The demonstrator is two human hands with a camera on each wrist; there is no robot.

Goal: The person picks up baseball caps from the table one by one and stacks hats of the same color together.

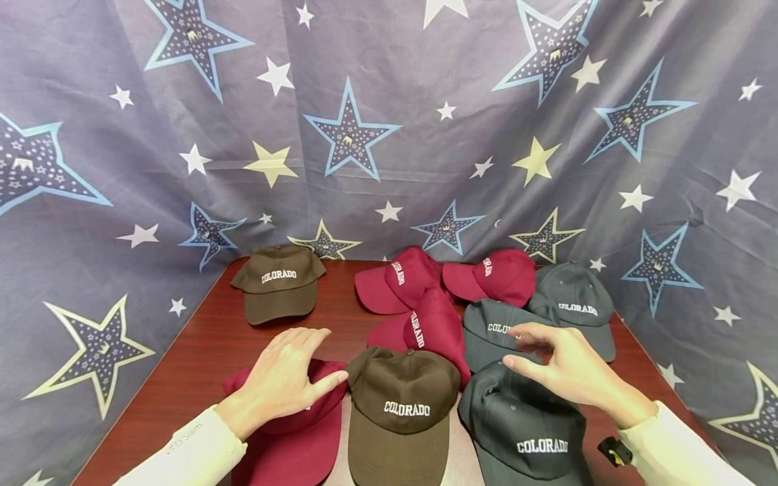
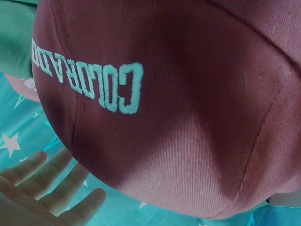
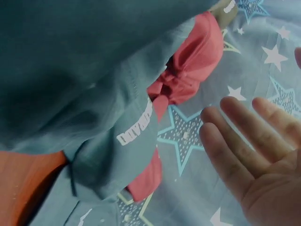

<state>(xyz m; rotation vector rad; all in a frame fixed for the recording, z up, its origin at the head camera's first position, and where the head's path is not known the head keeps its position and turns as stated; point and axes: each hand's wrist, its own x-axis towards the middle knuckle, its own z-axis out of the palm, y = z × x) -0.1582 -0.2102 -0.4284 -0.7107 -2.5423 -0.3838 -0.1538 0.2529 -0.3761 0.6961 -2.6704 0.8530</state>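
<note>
Closest to the viewer, three caps line the near side: a maroon baseball cap (image 1: 288,452) on the left, a brown baseball cap (image 1: 404,398) in the middle and a dark grey baseball cap (image 1: 523,432) on the right, their brims toward the viewer. A pale surface (image 1: 463,460) shows between the brown and grey ones.

The left hand (image 1: 286,378) is over the near maroon cap, palm down, its fingers extended and its grip released; its thumb points toward the near brown cap, though whether it touches cannot be told. The right hand (image 1: 562,364) is over the near grey cap, also released, with loosely spread fingers.

Farther back on the reddish-brown table (image 1: 176,391), a second brown cap (image 1: 279,277) sits alone at the far left. Right of centre, three more maroon caps (image 1: 413,270) cluster, and two more grey caps (image 1: 577,297) lie to their right, one partly hidden by the right hand. White COLORADO lettering marks the fronts, partly covered on some.

Cream sleeves (image 1: 182,452) cover both forearms. Behind the table hangs a greyish-purple curtain (image 1: 389,54) printed with stars.
</note>
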